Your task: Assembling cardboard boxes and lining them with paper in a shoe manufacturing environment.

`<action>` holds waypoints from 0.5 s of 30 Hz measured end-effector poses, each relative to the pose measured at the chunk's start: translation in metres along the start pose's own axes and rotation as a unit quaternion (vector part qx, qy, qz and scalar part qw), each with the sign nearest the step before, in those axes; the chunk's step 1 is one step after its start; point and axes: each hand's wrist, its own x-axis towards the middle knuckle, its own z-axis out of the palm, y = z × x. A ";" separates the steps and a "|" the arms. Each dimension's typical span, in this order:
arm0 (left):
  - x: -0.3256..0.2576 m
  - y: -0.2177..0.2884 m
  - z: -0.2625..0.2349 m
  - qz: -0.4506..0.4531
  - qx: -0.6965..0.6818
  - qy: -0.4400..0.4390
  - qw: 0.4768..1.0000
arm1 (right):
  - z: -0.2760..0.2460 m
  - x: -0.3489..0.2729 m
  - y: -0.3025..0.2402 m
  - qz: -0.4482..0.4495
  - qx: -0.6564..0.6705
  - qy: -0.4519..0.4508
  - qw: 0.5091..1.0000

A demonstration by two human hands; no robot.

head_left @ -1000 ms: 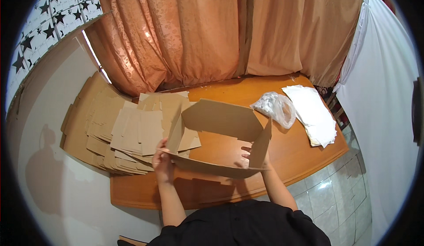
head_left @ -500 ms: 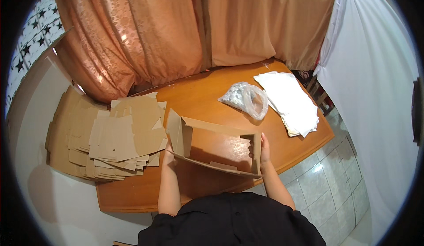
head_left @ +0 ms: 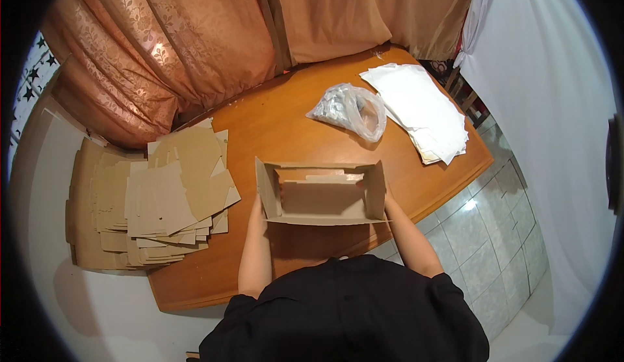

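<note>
A brown cardboard box [head_left: 322,220] hangs over the near middle of the table, its open side toward me. Part of the orange table surface shows through a gap at its far side. My left hand [head_left: 259,204] is at the box's left wall and my right hand [head_left: 389,201] at its right wall, holding it between them. The walls hide most of the fingers of both hands. To the left of the box lies a stack of flat cut cardboard pieces [head_left: 156,196], apart from my left hand.
On the wooden table [head_left: 260,124], a clear plastic bag [head_left: 351,111] with small contents I cannot make out lies beyond the box. White paper sheets [head_left: 419,111] are piled at the right. Orange curtains [head_left: 214,30] hang along the back, and a white cloth [head_left: 526,134] hangs on the right.
The box has levelled from its slant and turned more squarely toward me, with both hands still at its sides. Its right end has risen. The whole view has shifted slightly.
</note>
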 end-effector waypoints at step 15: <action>0.003 0.011 0.016 0.131 0.170 0.216 0.952 | -0.013 -0.047 -0.018 -0.054 -0.124 0.183 0.974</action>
